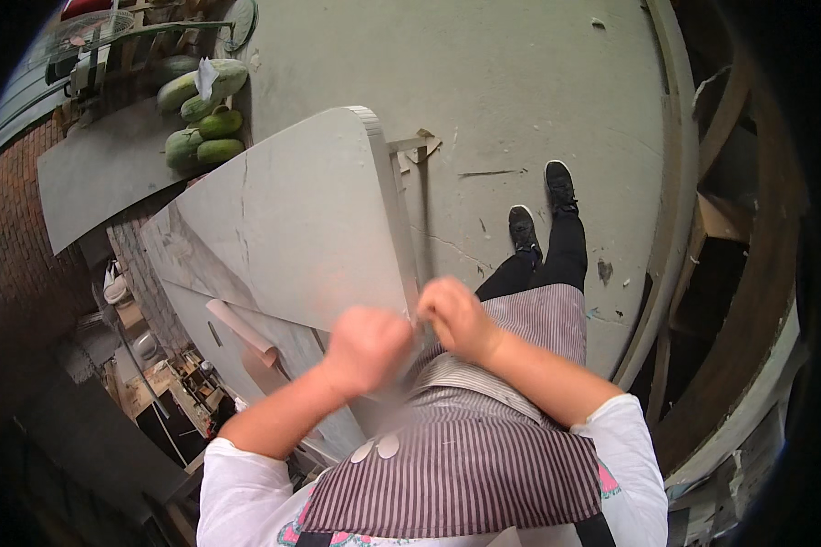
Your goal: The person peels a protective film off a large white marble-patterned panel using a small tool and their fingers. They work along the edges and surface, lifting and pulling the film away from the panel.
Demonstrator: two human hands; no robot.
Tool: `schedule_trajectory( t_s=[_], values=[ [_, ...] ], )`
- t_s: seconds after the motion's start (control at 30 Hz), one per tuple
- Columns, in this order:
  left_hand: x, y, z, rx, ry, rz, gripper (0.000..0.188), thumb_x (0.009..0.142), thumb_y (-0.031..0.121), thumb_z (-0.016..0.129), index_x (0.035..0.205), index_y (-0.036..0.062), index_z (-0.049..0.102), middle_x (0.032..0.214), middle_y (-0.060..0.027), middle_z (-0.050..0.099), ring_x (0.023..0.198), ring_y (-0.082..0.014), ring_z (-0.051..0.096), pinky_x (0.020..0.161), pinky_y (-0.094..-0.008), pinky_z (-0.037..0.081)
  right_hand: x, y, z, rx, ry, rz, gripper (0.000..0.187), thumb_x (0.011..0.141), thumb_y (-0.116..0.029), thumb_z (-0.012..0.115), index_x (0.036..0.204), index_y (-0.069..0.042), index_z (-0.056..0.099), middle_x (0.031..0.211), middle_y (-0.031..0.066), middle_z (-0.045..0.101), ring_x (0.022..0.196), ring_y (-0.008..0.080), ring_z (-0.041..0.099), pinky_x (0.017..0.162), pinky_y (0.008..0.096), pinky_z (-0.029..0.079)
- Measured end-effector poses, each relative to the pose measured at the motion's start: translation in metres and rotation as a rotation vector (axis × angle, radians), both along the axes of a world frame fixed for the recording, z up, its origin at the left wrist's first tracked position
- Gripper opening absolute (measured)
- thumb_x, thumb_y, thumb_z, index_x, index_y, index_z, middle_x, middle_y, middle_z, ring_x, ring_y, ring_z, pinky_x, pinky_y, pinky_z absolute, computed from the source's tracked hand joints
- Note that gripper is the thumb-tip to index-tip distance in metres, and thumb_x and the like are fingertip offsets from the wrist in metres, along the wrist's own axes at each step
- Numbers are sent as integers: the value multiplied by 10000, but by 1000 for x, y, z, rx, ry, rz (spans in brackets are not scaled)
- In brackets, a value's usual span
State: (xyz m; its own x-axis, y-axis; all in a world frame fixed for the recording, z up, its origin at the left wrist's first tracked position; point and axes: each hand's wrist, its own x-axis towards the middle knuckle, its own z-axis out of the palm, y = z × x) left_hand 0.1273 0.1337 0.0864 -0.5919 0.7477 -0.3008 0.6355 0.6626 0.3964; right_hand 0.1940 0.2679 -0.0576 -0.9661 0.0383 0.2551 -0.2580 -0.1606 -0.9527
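Both hands are raised close together in front of my striped apron [447,456], beside the near corner of a pale tabletop-like board [310,191]. My left hand [369,346] is curled into a fist and blurred by motion. A short gap away, my right hand [458,317] is also closed, its thumb and fingers pressed together. Whatever the two hands hold, if anything, is hidden or too small to make out. Below the left hand there is a pale, smeared patch in front of the apron.
Sheets with a rolled pinkish piece [244,333] lie left of my left hand. Several green melons [205,118] rest at the upper left, near a grey panel [109,169]. My shoes [561,187] stand on the concrete floor [511,82]. Wooden shelving [730,219] lines the right.
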Motion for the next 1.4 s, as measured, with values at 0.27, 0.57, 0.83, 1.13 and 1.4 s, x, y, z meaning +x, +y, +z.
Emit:
schedule_trajectory(
  t_s=[0.27,0.57,0.83,1.13,1.4],
  values=[
    [-5,4,8,-27,-108,290,228,885,141,640,718,50,513,674,-156,517,612,-346,541,566,-460,418,-18,32,14,127,-150,126,129,853,-102,668,950,-43,605,957,148,629,940,365,604,845,454,490],
    [-99,23,-13,86,-156,712,203,980,211,587,961,16,642,808,-199,608,721,-367,589,651,-404,471,-139,58,29,206,-206,169,144,979,-155,607,962,-12,612,781,125,654,716,250,641,661,341,505],
    [-138,27,-25,171,-37,606,207,956,163,604,826,3,585,724,-154,554,687,-324,526,629,-410,429,-172,61,30,227,-245,138,127,973,-142,600,948,-19,618,779,106,652,716,222,618,663,337,495],
    [-82,6,-27,188,128,346,188,867,88,666,719,57,555,639,-89,512,625,-300,442,609,-407,338,-105,47,21,267,-163,122,78,912,-138,633,895,-62,627,818,136,641,773,348,617,676,429,490],
    [-22,-10,-20,111,32,354,176,834,141,687,712,99,567,695,-65,540,705,-287,496,653,-422,339,-43,34,17,247,-134,176,74,875,-111,673,905,-55,635,805,122,645,727,340,601,650,418,493]
  ],
)
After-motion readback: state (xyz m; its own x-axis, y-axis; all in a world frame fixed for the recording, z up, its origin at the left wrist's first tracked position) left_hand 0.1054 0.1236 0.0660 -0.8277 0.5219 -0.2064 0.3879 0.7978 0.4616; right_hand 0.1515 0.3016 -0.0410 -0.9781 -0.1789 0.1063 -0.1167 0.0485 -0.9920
